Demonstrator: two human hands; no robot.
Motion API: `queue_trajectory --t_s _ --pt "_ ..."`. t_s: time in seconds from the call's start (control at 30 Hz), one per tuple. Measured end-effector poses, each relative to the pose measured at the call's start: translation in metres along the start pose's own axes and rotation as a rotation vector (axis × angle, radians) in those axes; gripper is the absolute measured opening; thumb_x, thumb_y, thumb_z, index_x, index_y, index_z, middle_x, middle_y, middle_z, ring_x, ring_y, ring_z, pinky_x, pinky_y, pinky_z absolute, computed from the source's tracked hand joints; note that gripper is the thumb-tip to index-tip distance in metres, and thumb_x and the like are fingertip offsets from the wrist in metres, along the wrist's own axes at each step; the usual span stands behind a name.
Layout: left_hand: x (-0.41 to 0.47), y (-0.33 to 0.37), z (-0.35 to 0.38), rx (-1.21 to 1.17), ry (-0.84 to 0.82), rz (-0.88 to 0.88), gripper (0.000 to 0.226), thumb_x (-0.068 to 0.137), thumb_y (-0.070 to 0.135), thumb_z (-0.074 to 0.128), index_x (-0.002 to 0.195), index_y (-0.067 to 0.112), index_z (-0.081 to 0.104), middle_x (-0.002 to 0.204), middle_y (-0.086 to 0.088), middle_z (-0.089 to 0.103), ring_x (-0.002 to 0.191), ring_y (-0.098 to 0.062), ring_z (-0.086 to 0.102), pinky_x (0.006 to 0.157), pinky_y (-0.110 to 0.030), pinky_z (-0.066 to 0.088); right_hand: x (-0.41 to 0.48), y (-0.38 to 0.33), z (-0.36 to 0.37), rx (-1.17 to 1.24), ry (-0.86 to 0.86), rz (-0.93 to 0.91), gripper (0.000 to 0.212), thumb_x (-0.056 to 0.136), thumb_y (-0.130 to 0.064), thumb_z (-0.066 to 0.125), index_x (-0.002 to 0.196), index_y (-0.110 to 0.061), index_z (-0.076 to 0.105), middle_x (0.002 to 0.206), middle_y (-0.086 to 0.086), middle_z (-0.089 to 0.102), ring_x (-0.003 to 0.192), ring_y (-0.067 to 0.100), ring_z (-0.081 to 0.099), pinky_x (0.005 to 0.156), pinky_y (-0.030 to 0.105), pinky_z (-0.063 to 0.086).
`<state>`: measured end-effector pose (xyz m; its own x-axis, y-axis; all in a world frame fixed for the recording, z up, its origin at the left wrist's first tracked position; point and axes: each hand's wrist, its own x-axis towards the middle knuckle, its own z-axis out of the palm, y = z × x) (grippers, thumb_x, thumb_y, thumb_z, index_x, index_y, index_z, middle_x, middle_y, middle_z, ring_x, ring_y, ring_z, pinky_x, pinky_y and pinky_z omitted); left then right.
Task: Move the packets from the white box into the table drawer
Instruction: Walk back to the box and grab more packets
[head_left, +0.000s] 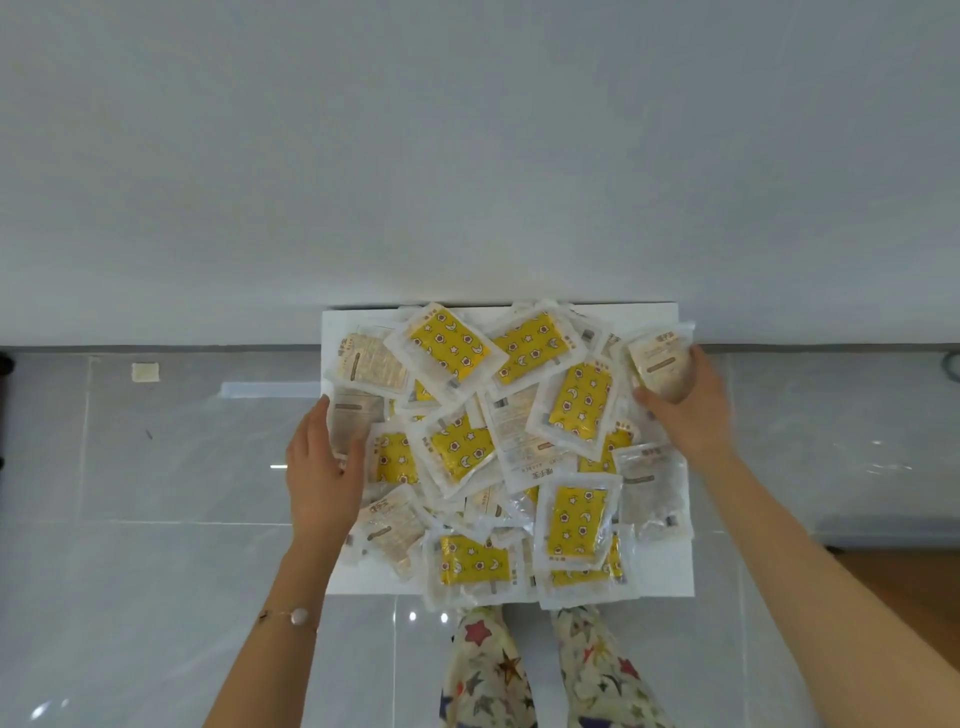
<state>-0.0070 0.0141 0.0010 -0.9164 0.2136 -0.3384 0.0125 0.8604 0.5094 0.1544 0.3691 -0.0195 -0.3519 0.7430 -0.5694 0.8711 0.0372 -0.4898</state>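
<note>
At the near edge of the white drawer (670, 577), two yellow packets (576, 522) overhang the rim, their long axes roughly crosswise and near-to-far by turns. I judge this open tray, pulled out from under the pale desk (467, 156), to be the drawer and not the box; no separate white box is in view. The packets lie heaped across it, overlapping and pointing every way, so no single axis rules the pile.

At the left rim, midway, the left hand (322, 473) rests flat, its fingers (317, 421) spread narrow and pointing away, pressing on a pale packet (356, 415) without gripping it. That packet lies just right of the palm, long axis near-to-far.

Farther off, at the right far corner, the right hand (691, 410) curls around a cream packet (660, 366), thumb on the near side, fingers wrapped on the right. This packet stands tilted, long axis near-to-far, top pointing away. It sits at the rim, so the move it needs is leftward, into the heap. The right hand is nearer it.
</note>
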Motion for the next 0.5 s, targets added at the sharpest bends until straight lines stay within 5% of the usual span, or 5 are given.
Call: queue_trajectory --t_s 0.17,0.3,0.4,0.5 --pt "0.003 -0.015 0.001 -0.014 -0.020 -0.066 0.061 0.092 0.052 0.044 0.143 0.020 0.035 0.140 -0.007 0.047 0.130 -0.028 0.041 0.105 -0.052 0.038 0.004 0.004 -0.002 0.086 -0.069 -0.037 0.089 0.073 -0.052 0.075 0.146 -0.029 0.031 0.148 0.005 0.040 0.133 0.026 0.042 0.106 0.051 0.040" --pt "-0.002 -0.014 0.000 -0.100 -0.052 -0.209 0.064 0.095 0.030 0.055 0.149 0.016 0.024 0.148 -0.012 0.036 0.129 -0.023 0.041 0.103 -0.043 0.036 0.005 -0.002 -0.003 0.227 0.051 0.003 0.053 0.092 -0.025 0.061 0.140 -0.019 0.039 0.134 0.006 0.050 0.112 0.019 0.055 0.087 0.032 0.046" --pt "0.001 -0.015 0.000 -0.171 -0.083 -0.343 0.068 0.093 0.035 0.057 0.149 0.017 0.023 0.139 -0.014 0.046 0.117 -0.026 0.052 0.088 -0.038 0.042 0.007 -0.004 -0.009 0.300 0.033 0.105 0.051 0.091 -0.020 0.063 0.138 -0.011 0.043 0.113 0.003 0.056 0.092 0.016 0.057 0.079 0.028 0.044" --pt "0.006 -0.023 0.001 -0.117 -0.082 -0.380 0.066 0.089 0.045 0.060 0.142 0.014 0.037 0.129 -0.012 0.055 0.112 -0.030 0.058 0.089 -0.044 0.049 0.007 -0.002 -0.016 0.245 -0.009 0.109 0.031 0.091 -0.018 0.064 0.118 -0.004 0.062 0.100 0.006 0.062 0.072 0.012 0.057 0.059 0.020 0.040"
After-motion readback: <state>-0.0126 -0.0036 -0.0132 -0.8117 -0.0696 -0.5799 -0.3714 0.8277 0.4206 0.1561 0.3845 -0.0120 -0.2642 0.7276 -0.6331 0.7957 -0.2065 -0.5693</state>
